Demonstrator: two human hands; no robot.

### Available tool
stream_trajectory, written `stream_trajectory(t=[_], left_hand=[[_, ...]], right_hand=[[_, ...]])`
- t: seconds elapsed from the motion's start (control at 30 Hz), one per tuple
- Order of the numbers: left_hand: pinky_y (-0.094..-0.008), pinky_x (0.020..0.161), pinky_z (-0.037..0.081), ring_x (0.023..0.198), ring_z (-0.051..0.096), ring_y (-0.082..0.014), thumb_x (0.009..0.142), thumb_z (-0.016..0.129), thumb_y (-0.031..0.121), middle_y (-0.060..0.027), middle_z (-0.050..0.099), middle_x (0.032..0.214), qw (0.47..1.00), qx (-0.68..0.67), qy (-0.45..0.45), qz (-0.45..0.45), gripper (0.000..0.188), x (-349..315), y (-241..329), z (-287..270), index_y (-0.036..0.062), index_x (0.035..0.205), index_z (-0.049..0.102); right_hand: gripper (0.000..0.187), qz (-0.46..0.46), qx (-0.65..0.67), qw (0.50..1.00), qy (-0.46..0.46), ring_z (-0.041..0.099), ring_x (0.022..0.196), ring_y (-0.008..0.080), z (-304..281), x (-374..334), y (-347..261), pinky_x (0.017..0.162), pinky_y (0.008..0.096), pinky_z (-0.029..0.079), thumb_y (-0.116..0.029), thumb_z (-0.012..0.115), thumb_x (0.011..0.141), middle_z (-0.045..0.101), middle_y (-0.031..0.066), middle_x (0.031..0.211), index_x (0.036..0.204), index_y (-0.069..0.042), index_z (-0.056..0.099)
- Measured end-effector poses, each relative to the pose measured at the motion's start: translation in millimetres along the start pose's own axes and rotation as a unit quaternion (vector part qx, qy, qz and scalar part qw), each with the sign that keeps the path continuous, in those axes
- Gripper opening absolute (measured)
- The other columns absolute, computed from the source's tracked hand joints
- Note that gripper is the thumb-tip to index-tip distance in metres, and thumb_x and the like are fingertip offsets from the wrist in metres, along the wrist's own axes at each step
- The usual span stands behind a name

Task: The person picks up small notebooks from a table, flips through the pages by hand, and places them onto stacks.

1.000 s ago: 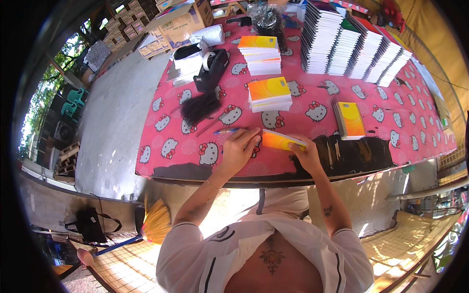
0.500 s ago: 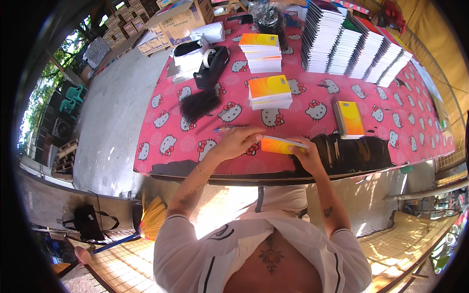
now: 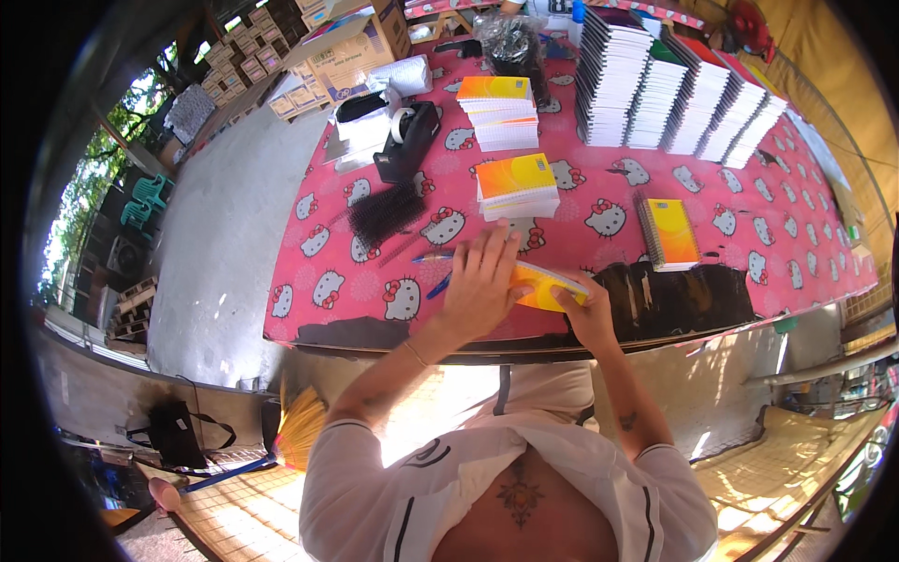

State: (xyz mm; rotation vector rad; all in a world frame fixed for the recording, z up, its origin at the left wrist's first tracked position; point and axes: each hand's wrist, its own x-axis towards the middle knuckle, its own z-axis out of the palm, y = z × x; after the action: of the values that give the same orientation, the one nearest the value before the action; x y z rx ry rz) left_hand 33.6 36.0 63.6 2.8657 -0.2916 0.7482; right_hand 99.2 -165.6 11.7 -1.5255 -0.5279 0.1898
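A small yellow-and-orange notebook [image 3: 543, 288] is tilted over the table's near edge, its white page edge facing away from me. My right hand [image 3: 588, 307] grips its right end, thumb on the cover. At the other end lies my left hand [image 3: 482, 281], fingers stretched out and close together, thumb touching the notebook's left edge. Two blue slender pieces [image 3: 434, 256] stick out left of my left hand; whether they belong to one tool is hidden. Farther left lie a heap of black binding coils [image 3: 386, 213] and a loose coil.
Two stacks of similar notebooks [image 3: 517, 187] stand ahead, and a coil-bound one [image 3: 670, 232] lies right. Tall stacks of thicker notebooks [image 3: 613, 84] rise at the back right. A black tape dispenser [image 3: 407, 140], a bagged black bundle [image 3: 510, 47] and a carton [image 3: 351, 56] are farther back.
My left hand has turned from a pinch at the notebook's left end to stretched fingers over it. A second blue piece now shows beside that hand. The right hand keeps its hold.
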Motion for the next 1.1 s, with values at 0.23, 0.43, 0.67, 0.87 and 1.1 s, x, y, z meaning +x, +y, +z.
stream_trajectory(t=[0.23, 0.43, 0.67, 0.87, 1.1], left_hand=[[-0.0633, 0.117, 0.013, 0.118, 0.059, -0.0282, 0.096, 0.063, 0.032, -0.0124, 0.065, 0.120, 0.998, -0.062, 0.001, -0.015, 0.037, -7, -11, 8, 0.0102, 0.125, 0.063], [-0.0585, 0.118, 0.020, 0.085, 0.068, -0.0215, 0.090, 0.071, 0.027, -0.0016, 0.071, 0.090, 0.981, -0.181, -0.060, 0.047, 0.018, 22, -33, -12, 0.0120, 0.100, 0.071], [-0.0622, 0.117, 0.016, 0.102, 0.066, -0.0223, 0.089, 0.069, 0.034, -0.0037, 0.070, 0.098, 0.981, -0.161, -0.090, 0.066, 0.027, 25, -33, -21, 0.0129, 0.107, 0.069], [-0.0666, 0.115, 0.012, 0.148, 0.030, -0.0347, 0.094, 0.049, 0.059, -0.0219, 0.035, 0.157, 0.994, 0.113, 0.005, -0.001, 0.084, -36, 20, 28, -0.0029, 0.149, 0.038], [-0.0706, 0.114, 0.004, 0.150, 0.023, -0.0409, 0.094, 0.051, 0.058, -0.0269, 0.030, 0.158, 0.992, 0.119, -0.021, 0.023, 0.087, -28, 13, 29, -0.0051, 0.151, 0.032]], right_hand=[[0.025, -0.009, -0.018, 1.000, -0.009, 0.062, 0.083, 0.0079, 1, -5, 13, 0.077, 0.0252, 0.050, -0.006, 0.066, 0.094, 0.072, 0.0084, 0.093, 0.118, -0.001, 0.067], [0.024, 0.059, -0.060, 0.995, -0.046, 0.058, 0.088, 0.0066, -12, -3, -9, 0.078, 0.0236, 0.049, -0.004, 0.064, 0.095, 0.069, 0.0035, 0.099, 0.118, 0.002, 0.067], [0.025, 0.000, -0.032, 0.998, -0.047, 0.062, 0.086, 0.0079, -14, -5, -7, 0.080, 0.0255, 0.051, -0.006, 0.065, 0.094, 0.072, 0.0074, 0.096, 0.119, -0.001, 0.067], [0.026, 0.023, 0.086, 0.996, 0.001, 0.062, 0.099, 0.0103, 4, -5, -14, 0.088, 0.0266, 0.050, -0.006, 0.064, 0.096, 0.070, 0.0073, 0.107, 0.120, 0.003, 0.064], [0.029, 0.049, 0.095, 0.994, -0.023, 0.060, 0.097, 0.0078, 4, -6, -18, 0.085, 0.0248, 0.050, -0.007, 0.067, 0.095, 0.068, 0.0042, 0.106, 0.122, 0.002, 0.064]])
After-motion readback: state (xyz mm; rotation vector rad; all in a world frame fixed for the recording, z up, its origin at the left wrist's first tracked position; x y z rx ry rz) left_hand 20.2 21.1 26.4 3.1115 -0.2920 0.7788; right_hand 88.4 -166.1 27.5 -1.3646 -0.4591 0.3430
